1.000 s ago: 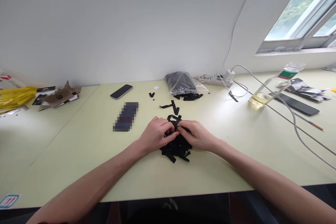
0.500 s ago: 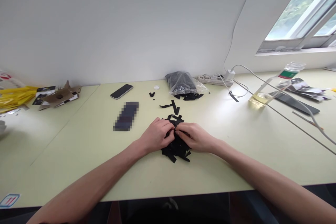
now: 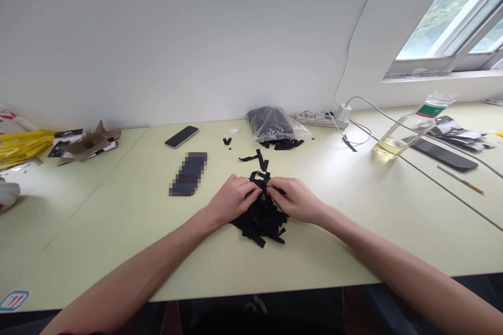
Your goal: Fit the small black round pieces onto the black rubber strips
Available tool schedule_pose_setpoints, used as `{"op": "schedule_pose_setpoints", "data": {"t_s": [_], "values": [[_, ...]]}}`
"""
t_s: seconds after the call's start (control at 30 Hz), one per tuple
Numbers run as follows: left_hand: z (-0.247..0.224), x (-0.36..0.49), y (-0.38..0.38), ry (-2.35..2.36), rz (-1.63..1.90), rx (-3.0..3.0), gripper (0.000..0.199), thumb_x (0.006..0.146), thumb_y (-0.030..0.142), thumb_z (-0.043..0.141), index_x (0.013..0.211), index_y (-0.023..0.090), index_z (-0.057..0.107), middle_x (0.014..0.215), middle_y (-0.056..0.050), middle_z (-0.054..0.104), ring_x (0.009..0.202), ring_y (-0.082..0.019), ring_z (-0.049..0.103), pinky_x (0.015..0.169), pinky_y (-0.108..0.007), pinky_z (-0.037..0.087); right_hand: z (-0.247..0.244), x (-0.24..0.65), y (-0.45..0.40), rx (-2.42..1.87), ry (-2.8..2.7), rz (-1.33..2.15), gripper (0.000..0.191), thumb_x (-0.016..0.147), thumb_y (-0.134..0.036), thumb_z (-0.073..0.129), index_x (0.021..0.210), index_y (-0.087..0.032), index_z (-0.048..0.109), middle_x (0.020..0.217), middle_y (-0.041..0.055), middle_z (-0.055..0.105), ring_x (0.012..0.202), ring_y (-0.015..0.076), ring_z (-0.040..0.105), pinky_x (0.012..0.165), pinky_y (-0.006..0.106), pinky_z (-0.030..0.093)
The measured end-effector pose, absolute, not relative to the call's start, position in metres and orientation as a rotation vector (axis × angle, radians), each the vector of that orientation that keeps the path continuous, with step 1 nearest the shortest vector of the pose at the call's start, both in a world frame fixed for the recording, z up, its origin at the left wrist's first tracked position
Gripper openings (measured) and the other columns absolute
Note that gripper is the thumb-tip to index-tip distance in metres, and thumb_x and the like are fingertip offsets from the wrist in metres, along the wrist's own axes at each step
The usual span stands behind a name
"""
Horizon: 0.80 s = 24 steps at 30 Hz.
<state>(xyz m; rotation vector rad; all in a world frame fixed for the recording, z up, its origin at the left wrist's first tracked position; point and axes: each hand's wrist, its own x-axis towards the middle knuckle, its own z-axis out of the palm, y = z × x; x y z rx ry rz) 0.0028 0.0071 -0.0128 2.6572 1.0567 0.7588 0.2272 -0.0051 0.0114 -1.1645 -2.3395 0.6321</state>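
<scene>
A heap of short black fabric strips lies on the table in front of me. Over its upper part, my left hand pinches a black strip from the left side. My right hand grips the same strip from the right, thumb against fingers. The fingertips of both hands are a small gap apart, with black material showing between them. Just beyond the hands lie a few loose black strips. What sits under the fingers is partly hidden.
A clear bag of black pieces rests against the wall. A phone and a pixelated dark rectangle lie to the left. On the right are a bottle of yellow liquid, a power strip, cables and a dark flat slab.
My hands have parted slightly, the right one shifting a little to the right, and more of the black strip shows between them. At the far left a pale object has come further into view.
</scene>
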Motion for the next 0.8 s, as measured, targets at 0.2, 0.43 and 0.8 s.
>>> {"op": "schedule_pose_setpoints", "data": {"t_s": [0.2,0.43,0.8], "values": [[-0.005,0.004,0.003,1.127,0.859,2.537,0.026,0.098,0.045,0.06,0.09,0.02,0.061,0.07,0.005,0.059,0.062,-0.013,0.052,0.073,-0.033,0.039,0.012,0.228,-0.007,-1.089,-2.351,0.633,0.026,0.1,-0.023,0.041,0.074,-0.02,0.044,0.068,-0.0007,0.05,0.058,0.0125,0.04,0.057,0.028,0.028],[-0.003,0.005,0.001,1.098,0.826,2.589,0.025,0.098,0.029,0.055,0.076,0.019,0.057,0.069,0.003,0.057,0.064,-0.012,0.05,0.073,-0.033,0.038,0.01,0.227,-0.007,-1.067,-2.377,0.651,0.026,0.101,-0.023,0.041,0.075,-0.02,0.042,0.068,-0.0014,0.05,0.057,0.0118,0.04,0.057,0.027,0.027],[-0.01,0.003,0.008,1.246,0.936,2.543,0.02,0.098,0.037,0.059,0.088,0.022,0.069,0.114,-0.005,0.07,0.115,-0.024,0.058,0.101,-0.043,0.044,0.013,0.224,-0.012,-0.966,-2.472,0.598,0.029,0.096,-0.02,0.045,0.071,-0.02,0.033,0.061,-0.0033,0.043,0.054,0.0106,0.031,0.055,0.028,0.023]]}}
